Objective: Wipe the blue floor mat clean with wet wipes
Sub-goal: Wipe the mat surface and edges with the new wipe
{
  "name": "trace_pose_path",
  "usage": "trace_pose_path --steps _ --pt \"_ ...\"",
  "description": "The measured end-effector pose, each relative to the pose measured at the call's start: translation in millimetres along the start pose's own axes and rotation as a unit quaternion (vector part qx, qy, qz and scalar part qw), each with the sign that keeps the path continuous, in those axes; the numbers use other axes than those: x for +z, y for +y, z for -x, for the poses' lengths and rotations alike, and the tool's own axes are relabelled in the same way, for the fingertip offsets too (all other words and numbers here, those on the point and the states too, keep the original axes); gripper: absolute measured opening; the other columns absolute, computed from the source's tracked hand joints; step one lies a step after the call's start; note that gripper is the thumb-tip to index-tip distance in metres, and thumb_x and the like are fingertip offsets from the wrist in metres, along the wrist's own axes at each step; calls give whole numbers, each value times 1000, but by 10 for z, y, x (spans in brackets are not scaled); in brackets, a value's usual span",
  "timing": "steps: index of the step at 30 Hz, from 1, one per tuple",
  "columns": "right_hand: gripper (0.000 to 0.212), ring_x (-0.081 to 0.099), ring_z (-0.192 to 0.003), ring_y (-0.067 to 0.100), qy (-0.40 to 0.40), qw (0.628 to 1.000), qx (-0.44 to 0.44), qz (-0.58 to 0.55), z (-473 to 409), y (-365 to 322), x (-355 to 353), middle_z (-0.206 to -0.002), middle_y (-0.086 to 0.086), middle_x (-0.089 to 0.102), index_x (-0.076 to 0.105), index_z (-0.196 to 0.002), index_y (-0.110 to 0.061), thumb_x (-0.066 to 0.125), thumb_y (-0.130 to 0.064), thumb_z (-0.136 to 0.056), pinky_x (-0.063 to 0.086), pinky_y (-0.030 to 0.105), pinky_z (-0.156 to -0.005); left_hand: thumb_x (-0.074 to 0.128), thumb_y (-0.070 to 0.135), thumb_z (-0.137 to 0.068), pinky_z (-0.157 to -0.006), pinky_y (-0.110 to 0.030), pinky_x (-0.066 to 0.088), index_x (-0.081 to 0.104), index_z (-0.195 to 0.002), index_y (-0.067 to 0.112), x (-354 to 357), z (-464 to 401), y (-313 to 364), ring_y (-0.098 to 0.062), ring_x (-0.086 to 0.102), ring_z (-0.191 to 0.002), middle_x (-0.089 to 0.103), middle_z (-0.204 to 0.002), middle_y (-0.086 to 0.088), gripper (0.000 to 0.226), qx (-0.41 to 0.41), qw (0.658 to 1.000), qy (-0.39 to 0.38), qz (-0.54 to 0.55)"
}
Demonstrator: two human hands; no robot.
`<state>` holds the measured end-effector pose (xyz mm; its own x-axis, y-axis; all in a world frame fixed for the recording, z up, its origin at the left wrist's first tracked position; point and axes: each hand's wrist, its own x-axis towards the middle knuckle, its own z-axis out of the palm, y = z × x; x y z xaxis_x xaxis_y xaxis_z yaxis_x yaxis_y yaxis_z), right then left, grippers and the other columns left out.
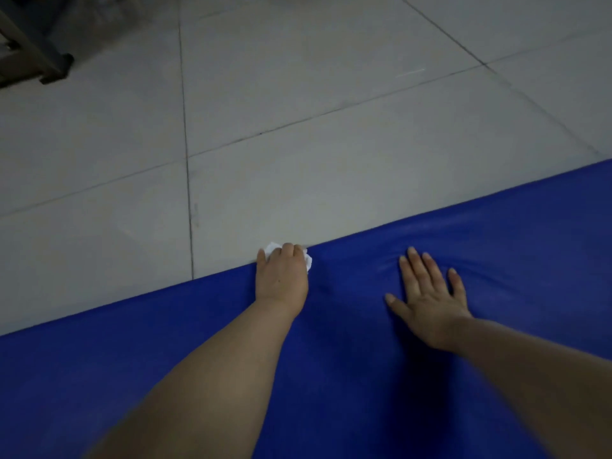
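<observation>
The blue floor mat point(364, 376) fills the lower half of the view, its far edge running diagonally from lower left to upper right. My left hand point(282, 276) grips a crumpled white wet wipe point(272, 249) and presses it on the mat's far edge, the wipe poking out past the fingers onto the tiles. My right hand point(429, 293) lies flat on the mat to the right, fingers spread, with small creases in the mat just beyond the fingertips.
Grey floor tiles point(298, 127) with dark grout lines stretch beyond the mat. A dark furniture leg point(39, 51) stands at the top left corner.
</observation>
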<state>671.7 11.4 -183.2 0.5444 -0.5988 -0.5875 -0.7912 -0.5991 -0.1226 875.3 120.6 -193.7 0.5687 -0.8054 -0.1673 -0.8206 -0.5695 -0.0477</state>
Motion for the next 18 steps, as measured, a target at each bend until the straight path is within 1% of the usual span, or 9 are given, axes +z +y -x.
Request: trace_pose_path --steps 2,5,7,9,11,13,15,16,18 --pt "73 -27 -142 12 9 1000 22 14 3 -21 5 -149 -9 -37 -25 -147 -21 13 -58 -97 -11 43 -116 53 4 -87 -111 -41 26 46 -131 17 32 91 -299 -18 43 -120 50 -126 2 47 -5 1000 -3 -5" --pt "71 -23 -143 13 22 996 75 30 59 -115 23 -153 -5 -33 -24 -148 -19 11 -56 -98 -5 43 -118 51 3 -85 -105 -35 31 53 -118 18 95 243 -862 -17 47 -111 53 -117 2 37 -3 1000 8 -11" --pt "68 -19 -145 16 37 992 117 32 126 -281 50 -154 -2 -30 -21 -149 -15 11 -51 -100 -1 45 -118 50 3 -85 -102 -33 34 53 -116 18 158 338 -1200 -17 48 -110 53 -116 2 34 9 1000 27 -1" --pt "65 -10 -147 20 94 986 135 41 229 -669 115 -158 4 -20 -11 -152 -11 19 -41 -102 4 45 -118 50 5 -88 -103 -35 34 51 -119 18 217 427 -1472 -18 47 -114 52 -118 2 34 20 999 39 13" --pt "67 1 -147 21 169 981 88 42 357 -1236 265 -160 6 -7 0 -152 -9 33 -34 -100 11 41 -118 50 7 -89 -102 -36 34 51 -120 18 255 497 -1709 -19 47 -115 53 -119 2 32 24 998 57 30" --pt "68 3 -147 19 175 984 -5 9 511 -1918 445 -161 5 -5 4 -152 -11 39 -36 -99 9 37 -118 50 8 -90 -98 -35 35 52 -117 19 279 589 -1986 -19 48 -111 54 -117 2 29 16 998 58 29" --pt "71 -7 -147 17 136 988 -72 -12 612 -2562 646 -160 2 -14 -1 -153 -13 35 -42 -100 0 37 -118 50 10 -90 -96 -34 34 50 -117 20 304 704 -2311 -17 48 -110 54 -117 3 29 9 999 48 12" --pt "73 -14 -146 17 116 989 -87 -16 623 -2825 737 -158 1 -21 -7 -152 -13 31 -47 -100 -6 38 -117 50 12 -91 -97 -34 34 49 -119 20 318 755 -2463 -17 48 -111 54 -118 4 30 7 999 49 1" --pt "79 -25 -143 17 88 993 -80 -23 569 -3179 861 -150 -1 -35 -21 -147 -13 23 -56 -98 -15 42 -114 47 16 -93 -101 -34 33 49 -122 20 352 807 -2688 -17 47 -113 53 -120 3 30 4 999 52 -13"
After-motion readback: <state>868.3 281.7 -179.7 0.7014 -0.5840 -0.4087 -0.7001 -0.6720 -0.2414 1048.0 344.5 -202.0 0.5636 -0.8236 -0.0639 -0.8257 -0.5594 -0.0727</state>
